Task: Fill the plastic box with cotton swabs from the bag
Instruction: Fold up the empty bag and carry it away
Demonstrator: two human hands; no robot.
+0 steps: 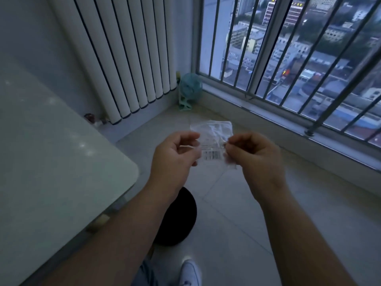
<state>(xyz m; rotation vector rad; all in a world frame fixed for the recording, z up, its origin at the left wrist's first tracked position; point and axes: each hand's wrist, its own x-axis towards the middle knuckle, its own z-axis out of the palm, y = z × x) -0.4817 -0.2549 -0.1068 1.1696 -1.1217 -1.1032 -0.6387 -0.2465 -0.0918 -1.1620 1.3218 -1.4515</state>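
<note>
A small clear plastic bag (212,137) with a barcode label is held up in front of me over the floor. My left hand (175,155) pinches its left edge and my right hand (253,155) pinches its right edge, fingers curled. The bag looks crumpled and see-through; I cannot make out any cotton swabs inside it. No plastic box shows in this view.
A white table (51,162) with a rounded corner fills the left. A black round stool (177,219) stands below my left arm. A radiator (123,58), a small teal fan (188,91) and a barred window (288,58) lie ahead. My white shoe (189,273) is on the tiled floor.
</note>
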